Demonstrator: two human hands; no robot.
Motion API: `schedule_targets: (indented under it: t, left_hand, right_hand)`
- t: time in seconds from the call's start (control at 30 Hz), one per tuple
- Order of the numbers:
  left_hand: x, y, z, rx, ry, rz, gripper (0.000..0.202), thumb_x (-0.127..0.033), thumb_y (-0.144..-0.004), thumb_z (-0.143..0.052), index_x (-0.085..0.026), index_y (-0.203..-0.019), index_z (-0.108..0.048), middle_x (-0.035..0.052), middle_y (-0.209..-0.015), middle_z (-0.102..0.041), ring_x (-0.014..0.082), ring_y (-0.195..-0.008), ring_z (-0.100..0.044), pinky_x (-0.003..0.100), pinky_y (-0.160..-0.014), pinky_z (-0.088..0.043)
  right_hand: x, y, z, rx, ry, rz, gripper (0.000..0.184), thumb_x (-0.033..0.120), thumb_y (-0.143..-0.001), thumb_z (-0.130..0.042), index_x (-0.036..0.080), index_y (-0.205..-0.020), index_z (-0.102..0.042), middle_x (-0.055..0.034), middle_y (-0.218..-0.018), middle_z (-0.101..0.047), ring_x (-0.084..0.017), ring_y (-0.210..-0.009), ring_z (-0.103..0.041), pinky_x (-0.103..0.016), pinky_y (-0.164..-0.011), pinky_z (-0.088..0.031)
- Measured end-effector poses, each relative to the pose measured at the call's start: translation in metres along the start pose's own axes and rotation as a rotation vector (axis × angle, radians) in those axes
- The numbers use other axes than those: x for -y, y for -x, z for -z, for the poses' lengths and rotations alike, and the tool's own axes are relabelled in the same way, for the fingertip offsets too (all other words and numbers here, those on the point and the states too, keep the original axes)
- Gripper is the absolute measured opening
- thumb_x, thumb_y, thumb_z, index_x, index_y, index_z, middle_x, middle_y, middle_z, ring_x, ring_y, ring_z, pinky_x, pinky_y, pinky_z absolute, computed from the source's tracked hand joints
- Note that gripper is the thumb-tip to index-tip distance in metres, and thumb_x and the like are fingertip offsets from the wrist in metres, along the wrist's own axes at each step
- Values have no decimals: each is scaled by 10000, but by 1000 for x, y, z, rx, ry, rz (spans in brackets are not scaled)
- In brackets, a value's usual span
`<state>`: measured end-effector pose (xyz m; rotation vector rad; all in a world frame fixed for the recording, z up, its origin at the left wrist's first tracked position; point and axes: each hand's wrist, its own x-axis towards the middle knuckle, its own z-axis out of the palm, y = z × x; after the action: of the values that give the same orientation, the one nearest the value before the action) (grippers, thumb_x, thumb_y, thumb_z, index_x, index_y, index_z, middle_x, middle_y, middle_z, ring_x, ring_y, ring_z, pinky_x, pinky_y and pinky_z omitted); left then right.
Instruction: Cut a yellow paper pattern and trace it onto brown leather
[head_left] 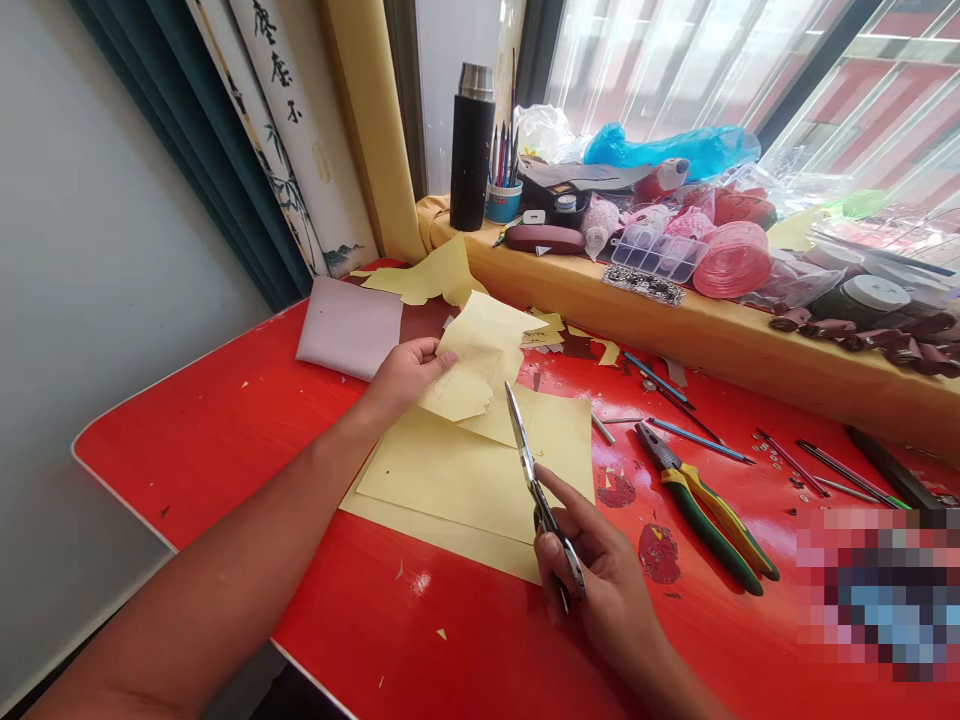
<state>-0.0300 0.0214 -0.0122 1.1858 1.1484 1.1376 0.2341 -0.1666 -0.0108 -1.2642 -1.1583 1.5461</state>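
My left hand (411,372) pinches the left edge of a cut piece of pale yellow paper (474,360) with jagged edges and faint lines on it. In my right hand (589,555) is a pair of scissors (534,490), its blades pointing up and away, the tips close to the paper's right edge. Whether the blades touch the paper I cannot tell. Beneath lie larger yellow sheets (442,480) on the red table. Behind my left hand is a pale pinkish folder-like item (349,325), and beyond it a yellow paper offcut (435,275).
Pliers with green and yellow handles (709,520) lie on the red table (225,450) to the right, near several thin pens (701,440). Along the window ledge stand a black thermos (472,150), a blue pen cup (503,200), a clear compartment box (660,252) and plastic bags.
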Motion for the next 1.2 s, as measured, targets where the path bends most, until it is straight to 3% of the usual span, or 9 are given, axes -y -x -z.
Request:
schedule_targets:
  t: [0.33,0.57,0.77,1.03,1.2]
  left_hand:
    - [-5,3,-4,-77,49,-66,574,-632,-710,-902,-192,-1041,-741,48,-930,-808,237,-834,-751,334,-745,-617]
    - [-15,14,-13,-106,12,-132,522,-638,-780,-851,-210,-1053,-733,52,-947,-802,249,-882,-752,338,-764,-617]
    - [-17,21,-22,-67,1,-153,490,-637,-801,-836,-232,-1057,-733,52,-1001,-806,256,-962,-754,347,-826,-614]
    - [-16,21,-30,-33,206,-39,487,-518,-756,-887,-228,-1109,-719,83,-1141,-809,291,-1034,-756,384,-817,-616]
    - [-18,24,-34,-3,299,31,486,-479,-741,-887,-232,-1124,-717,86,-1112,-814,298,-1053,-757,403,-857,-616]
  right_hand:
    - [-2,1,-1,33,-30,-3,786,638,-933,-752,245,-1586,-558,63,-712,-484,-140,-453,-560,-274,-414,-513]
    - [2,0,-4,47,-37,15,819,679,-885,-769,224,-1548,-611,65,-695,-447,-114,-457,-456,-239,-394,-435]
    - [3,-2,-4,56,-56,3,808,678,-890,-767,240,-1552,-613,61,-706,-444,-118,-472,-480,-226,-398,-411]
    - [0,-4,-4,42,-102,16,817,679,-873,-789,246,-1545,-615,65,-699,-459,-112,-465,-477,-216,-371,-428]
    - [-1,-5,-4,29,-142,14,782,631,-893,-797,247,-1546,-602,82,-677,-464,-89,-426,-447,-209,-364,-433]
